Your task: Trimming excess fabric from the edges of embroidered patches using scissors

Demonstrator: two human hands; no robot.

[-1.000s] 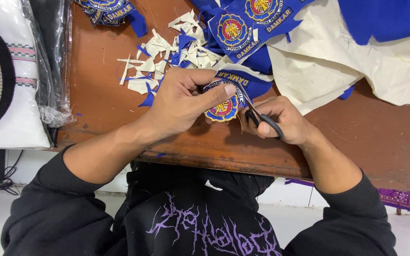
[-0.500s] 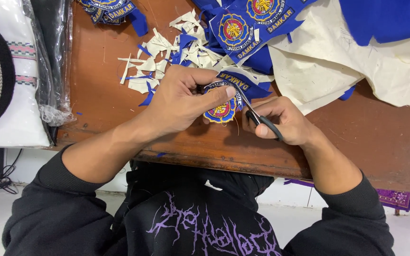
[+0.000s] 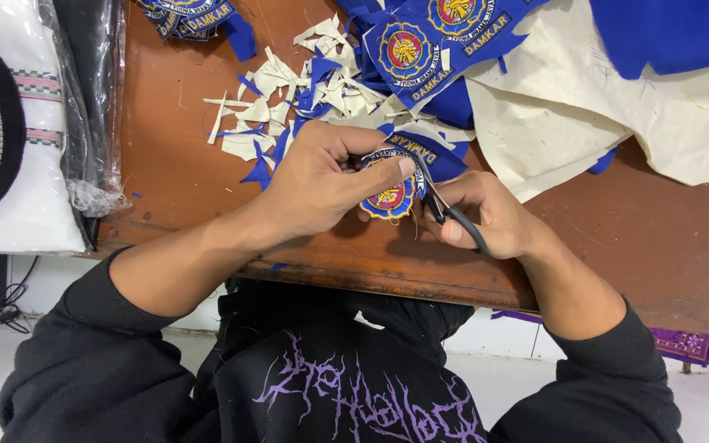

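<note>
My left hand [image 3: 317, 182] pinches a round embroidered patch [image 3: 389, 199], blue-edged with a red and yellow emblem, just above the table's near edge. My right hand [image 3: 490, 217] grips small black-handled scissors [image 3: 445, 205] whose blades sit against the patch's right rim. Both hands touch each other around the patch. Part of the patch is covered by my left thumb and fingers.
A brown wooden table [image 3: 642, 238] holds a pile of white and blue fabric scraps [image 3: 289, 90], more uncut blue patches [image 3: 420, 49], cream backing cloth [image 3: 584, 107] and blue cloth [image 3: 674, 29]. Bagged white garments [image 3: 18, 164] lie at left.
The patch has turned slightly in my left hand and the scissors have worked along its edge. Both hands stay at the same spot.
</note>
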